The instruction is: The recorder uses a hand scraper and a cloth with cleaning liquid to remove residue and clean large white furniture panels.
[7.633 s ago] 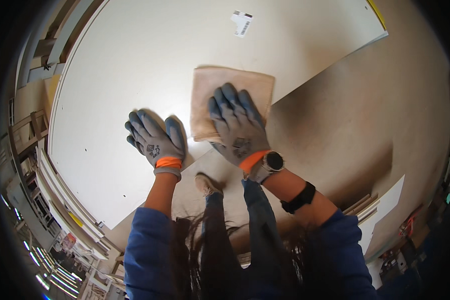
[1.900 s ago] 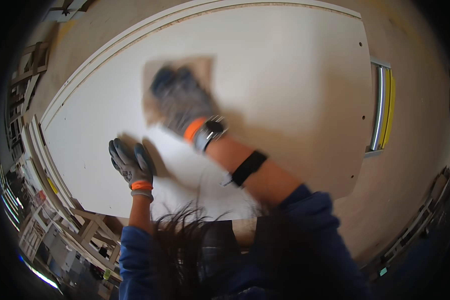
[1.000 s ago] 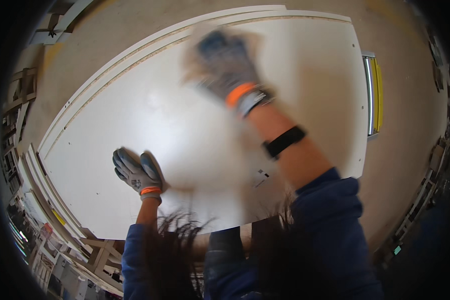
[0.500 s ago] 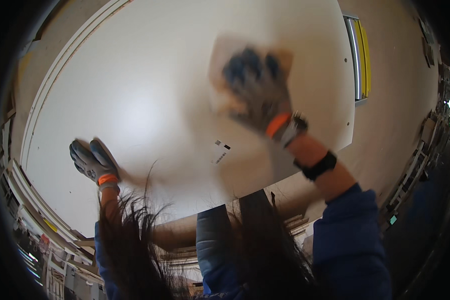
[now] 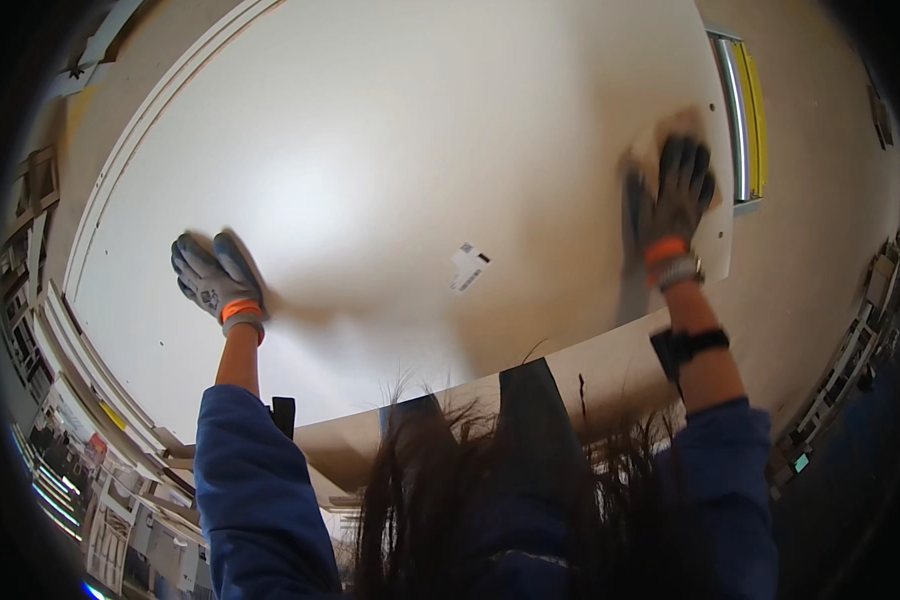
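Observation:
A large white panel (image 5: 370, 200) lies flat in front of me. My right hand (image 5: 680, 190), in a grey and dark-blue work glove with an orange cuff, presses a tan cloth (image 5: 682, 122) onto the panel near its right edge. The cloth is blurred and mostly covered by the fingers. At the panel's left side, my left hand (image 5: 218, 275) rests flat in a matching glove, fingers extended and holding nothing. Between the hands, closer to the front edge, a small white label (image 5: 468, 268) with black print is stuck on the panel.
Beyond the panel's right edge stands a metal and yellow bar (image 5: 747, 120). Small dark holes run along that edge. Several stacked pale boards (image 5: 95, 385) show at the lower left. Long dark hair (image 5: 420, 480) hangs across the lower part of the view.
My right hand has swept right with the cloth, from the panel's middle to near its right edge. The left hand stays flat on the panel; the view has shifted slightly.

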{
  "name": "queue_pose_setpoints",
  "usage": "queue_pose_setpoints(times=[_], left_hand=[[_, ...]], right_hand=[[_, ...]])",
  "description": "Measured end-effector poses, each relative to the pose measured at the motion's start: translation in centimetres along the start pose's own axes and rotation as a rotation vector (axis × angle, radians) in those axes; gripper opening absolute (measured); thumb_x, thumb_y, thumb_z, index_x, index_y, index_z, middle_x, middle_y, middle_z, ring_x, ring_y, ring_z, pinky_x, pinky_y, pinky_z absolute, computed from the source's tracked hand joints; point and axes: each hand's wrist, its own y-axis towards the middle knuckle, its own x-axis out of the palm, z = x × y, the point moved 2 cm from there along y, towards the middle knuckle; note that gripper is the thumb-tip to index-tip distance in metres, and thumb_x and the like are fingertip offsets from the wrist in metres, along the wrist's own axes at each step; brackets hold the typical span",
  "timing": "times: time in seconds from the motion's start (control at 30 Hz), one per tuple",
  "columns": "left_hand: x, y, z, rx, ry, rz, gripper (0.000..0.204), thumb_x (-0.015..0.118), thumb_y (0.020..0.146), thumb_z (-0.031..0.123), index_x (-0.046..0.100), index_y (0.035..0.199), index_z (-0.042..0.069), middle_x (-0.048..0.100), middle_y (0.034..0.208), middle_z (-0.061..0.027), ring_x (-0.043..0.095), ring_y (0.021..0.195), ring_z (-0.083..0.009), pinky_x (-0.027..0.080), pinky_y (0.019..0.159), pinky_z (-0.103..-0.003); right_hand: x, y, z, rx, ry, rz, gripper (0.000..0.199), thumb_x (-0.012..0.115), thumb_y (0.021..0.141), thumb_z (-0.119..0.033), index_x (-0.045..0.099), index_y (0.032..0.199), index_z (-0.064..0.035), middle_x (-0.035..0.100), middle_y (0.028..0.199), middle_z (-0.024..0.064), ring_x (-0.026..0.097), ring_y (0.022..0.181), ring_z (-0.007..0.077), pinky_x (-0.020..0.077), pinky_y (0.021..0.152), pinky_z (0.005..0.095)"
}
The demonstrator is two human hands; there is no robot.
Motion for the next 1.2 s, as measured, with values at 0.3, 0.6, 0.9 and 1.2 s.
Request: queue_pose_setpoints(times=[0.3,0.6,0.9,1.2], left_hand=[[1.0,-0.4,1.3,0.055,-0.038,0.037,0.071,0.039,0.094,0.052,0.030,0.144,0.004,0.031,0.149,-0.0177,0.024,0.140,-0.0336,0.018,0.112,-0.048],[-1.7,0.0,-8.2,0.432,-0.176,-0.156,0.070,0.043,0.095,0.048,0.028,0.146,0.003,0.031,0.148,-0.0217,0.028,0.137,-0.0367,0.018,0.113,-0.047],[-0.2,-1.0,-14.5,0.269,-0.114,-0.058,0.069,0.041,0.095,0.046,0.026,0.146,0.002,0.028,0.150,-0.0212,0.025,0.139,-0.0362,0.017,0.112,-0.050],[-0.8,-1.1,-15.3,0.207,-0.107,-0.077,0.070,0.040,0.093,0.046,0.026,0.146,0.002,0.028,0.150,-0.0186,0.022,0.141,-0.0331,0.013,0.114,-0.049]], right_hand=[[-4.2,-4.9,-36.5,-0.487,0.241,-0.076,0.060,0.049,0.086,-0.048,0.047,0.132,-0.0089,0.046,0.137,0.0093,0.036,0.132,0.0252,0.0280,0.107,0.0473],[-5.4,-8.0,-31.1,-0.456,0.142,-0.396,0.081,0.053,0.079,-0.060,0.034,0.143,-0.0142,0.034,0.148,0.0098,0.027,0.139,0.0293,0.0173,0.111,0.0566],[-4.4,-0.7,-32.8,-0.498,-0.119,0.028,0.058,0.050,0.085,-0.054,0.050,0.127,-0.0135,0.049,0.134,0.0084,0.043,0.126,0.0289,0.0265,0.105,0.0575],[-6.3,-15.1,-34.0,-1.122,0.395,-0.579,0.060,0.057,0.079,-0.049,0.049,0.130,-0.0185,0.045,0.138,0.0060,0.035,0.132,0.0240,0.0285,0.107,0.0488]])
